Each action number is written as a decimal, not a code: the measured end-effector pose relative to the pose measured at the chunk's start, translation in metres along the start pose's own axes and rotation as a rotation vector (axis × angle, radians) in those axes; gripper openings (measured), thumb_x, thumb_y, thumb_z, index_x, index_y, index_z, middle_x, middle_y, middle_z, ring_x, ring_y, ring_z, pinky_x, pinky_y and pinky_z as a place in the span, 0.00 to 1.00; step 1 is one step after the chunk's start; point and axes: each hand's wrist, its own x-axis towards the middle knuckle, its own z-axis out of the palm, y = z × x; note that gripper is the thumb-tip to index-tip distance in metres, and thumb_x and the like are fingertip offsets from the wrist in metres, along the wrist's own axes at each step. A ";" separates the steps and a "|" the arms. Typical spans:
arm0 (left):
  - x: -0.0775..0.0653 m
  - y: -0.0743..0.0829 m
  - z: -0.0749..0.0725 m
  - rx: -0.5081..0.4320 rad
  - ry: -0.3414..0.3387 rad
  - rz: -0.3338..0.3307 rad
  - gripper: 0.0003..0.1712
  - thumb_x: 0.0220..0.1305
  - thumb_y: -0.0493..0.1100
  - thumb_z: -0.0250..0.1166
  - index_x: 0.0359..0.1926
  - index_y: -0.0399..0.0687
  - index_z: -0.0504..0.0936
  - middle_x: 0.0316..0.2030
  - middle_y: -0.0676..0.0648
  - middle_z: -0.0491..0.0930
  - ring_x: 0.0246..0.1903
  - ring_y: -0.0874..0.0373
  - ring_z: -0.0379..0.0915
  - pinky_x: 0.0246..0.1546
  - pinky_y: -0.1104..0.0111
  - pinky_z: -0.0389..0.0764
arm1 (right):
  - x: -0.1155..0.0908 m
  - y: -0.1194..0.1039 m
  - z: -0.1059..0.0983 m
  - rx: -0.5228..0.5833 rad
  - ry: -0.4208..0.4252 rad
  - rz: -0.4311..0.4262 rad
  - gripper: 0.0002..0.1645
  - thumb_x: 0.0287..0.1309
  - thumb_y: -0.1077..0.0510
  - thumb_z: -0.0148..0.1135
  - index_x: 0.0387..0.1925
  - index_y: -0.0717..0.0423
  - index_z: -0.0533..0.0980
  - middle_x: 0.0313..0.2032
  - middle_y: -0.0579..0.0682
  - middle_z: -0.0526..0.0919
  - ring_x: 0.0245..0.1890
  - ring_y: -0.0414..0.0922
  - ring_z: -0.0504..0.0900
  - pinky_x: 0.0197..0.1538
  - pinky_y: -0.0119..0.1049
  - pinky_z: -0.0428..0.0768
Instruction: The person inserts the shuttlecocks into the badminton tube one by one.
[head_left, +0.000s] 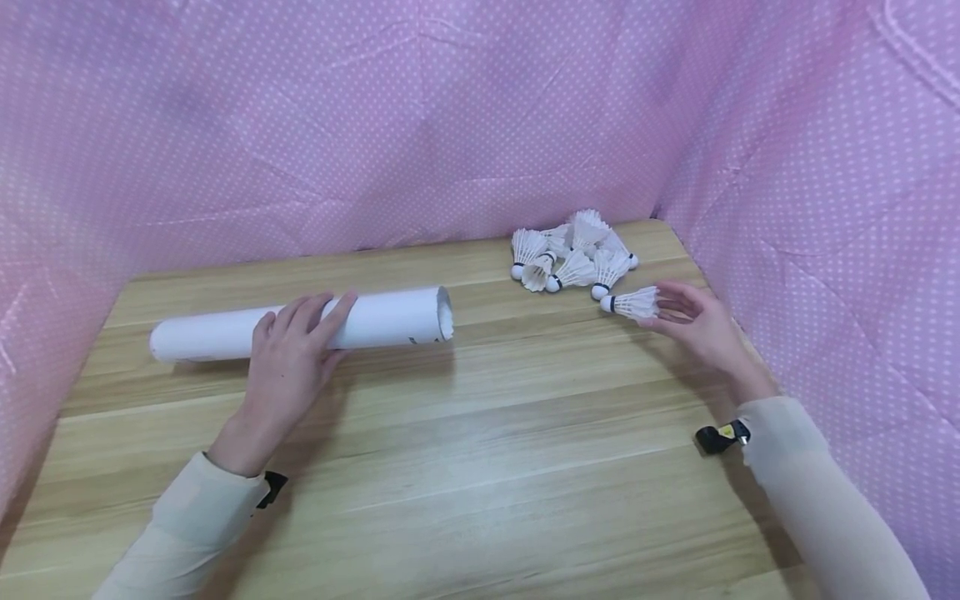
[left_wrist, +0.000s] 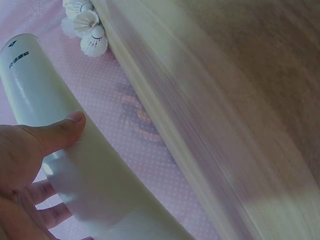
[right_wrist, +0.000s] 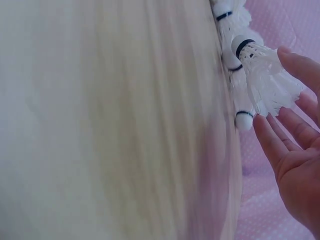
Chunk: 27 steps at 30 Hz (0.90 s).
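My left hand [head_left: 288,358] grips a long white shuttlecock tube [head_left: 390,319] across its middle, thumb on the near side and fingers over the top. The tube lies sideways, its round mouth facing right, with a pale ragged edge showing inside. In the left wrist view, small dark print marks the tube [left_wrist: 30,85] near one end. On the right, my right hand [head_left: 701,329] holds a white shuttlecock [head_left: 633,304] by its feather skirt, between thumb and fingers. The cork of that shuttlecock [right_wrist: 270,80] points left, away from the palm, with a dark band round it.
A pile of several white shuttlecocks [head_left: 573,271] lies at the back right of the wooden table [head_left: 465,467], just beyond the held one. Pink dotted cloth [head_left: 420,125] hangs behind and along both sides. Each wrist carries a small black device.
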 end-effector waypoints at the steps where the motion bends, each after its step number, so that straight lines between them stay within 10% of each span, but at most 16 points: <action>1: 0.000 0.000 0.000 0.000 0.001 0.002 0.52 0.42 0.32 0.82 0.70 0.55 0.72 0.60 0.36 0.74 0.59 0.34 0.68 0.55 0.31 0.65 | -0.001 -0.001 0.002 0.009 0.001 -0.007 0.42 0.54 0.66 0.75 0.68 0.67 0.67 0.60 0.66 0.75 0.50 0.32 0.80 0.53 0.25 0.78; 27: 0.002 -0.001 0.002 -0.007 -0.003 -0.010 0.48 0.44 0.33 0.82 0.68 0.54 0.73 0.60 0.36 0.74 0.61 0.35 0.68 0.55 0.32 0.65 | -0.021 -0.067 0.055 0.327 -0.101 -0.218 0.37 0.50 0.79 0.70 0.63 0.72 0.70 0.55 0.55 0.81 0.55 0.44 0.81 0.57 0.36 0.79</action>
